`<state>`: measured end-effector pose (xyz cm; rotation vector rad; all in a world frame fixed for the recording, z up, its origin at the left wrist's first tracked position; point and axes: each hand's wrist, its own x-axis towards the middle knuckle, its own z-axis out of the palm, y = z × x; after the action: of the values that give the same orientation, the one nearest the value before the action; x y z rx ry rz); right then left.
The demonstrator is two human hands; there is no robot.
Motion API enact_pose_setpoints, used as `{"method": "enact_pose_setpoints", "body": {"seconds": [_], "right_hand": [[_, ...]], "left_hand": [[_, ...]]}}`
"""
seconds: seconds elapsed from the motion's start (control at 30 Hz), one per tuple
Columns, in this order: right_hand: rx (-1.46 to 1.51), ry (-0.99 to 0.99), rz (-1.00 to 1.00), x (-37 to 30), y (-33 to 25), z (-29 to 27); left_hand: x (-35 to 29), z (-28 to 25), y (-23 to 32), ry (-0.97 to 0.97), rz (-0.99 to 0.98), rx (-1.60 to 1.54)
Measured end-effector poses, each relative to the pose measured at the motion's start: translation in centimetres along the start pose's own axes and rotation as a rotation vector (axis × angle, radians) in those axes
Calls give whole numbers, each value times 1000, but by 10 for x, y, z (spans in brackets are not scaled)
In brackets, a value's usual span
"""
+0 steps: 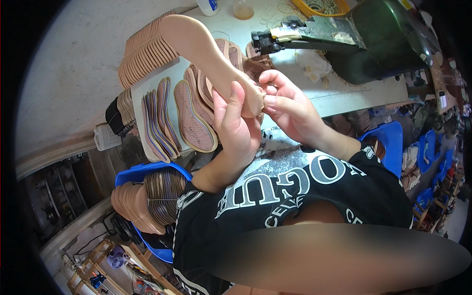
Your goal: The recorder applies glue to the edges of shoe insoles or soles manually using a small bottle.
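A beige shoe insole (196,46) is held up over the bench, its wide end pointing to the far left. My left hand (237,118) grips its narrow heel end, with the thumb lying along the near edge. At the heel tip, my right hand (290,105) pinches the edge between thumb and fingers. Whether a loose strip is caught there is too small to tell. Below the held piece, patterned insoles (194,115) with pale rims lie overlapping on the white bench (339,101).
A long row of beige insoles (147,51) leans at the back left. Right of my hands stands a dark green machine (383,39) with an arm reaching left. A yellow basket (322,7) sits behind it. Blue bins (152,172) with bundled insoles stand beside me, another blue bin (391,142) at right.
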<state>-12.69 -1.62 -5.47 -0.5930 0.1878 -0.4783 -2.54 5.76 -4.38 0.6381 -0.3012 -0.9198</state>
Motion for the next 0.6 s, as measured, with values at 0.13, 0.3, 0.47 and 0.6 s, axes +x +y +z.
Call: {"method": "enact_pose_setpoints", "body": {"seconds": [0.13, 0.3, 0.47, 0.6], "right_hand": [[-117, -16, -147, -2, -4, 6], [-232, 43, -153, 2, -33, 29], [-395, -88, 54, 23, -63, 56], [-487, -183, 149, 50, -69, 107]], "left_hand": [[1, 2, 6, -136, -27, -8], [17, -20, 13, -71, 216, 223], [28, -55, 35, -106, 474, 1147], [37, -54, 47, 35, 713, 1789]]}}
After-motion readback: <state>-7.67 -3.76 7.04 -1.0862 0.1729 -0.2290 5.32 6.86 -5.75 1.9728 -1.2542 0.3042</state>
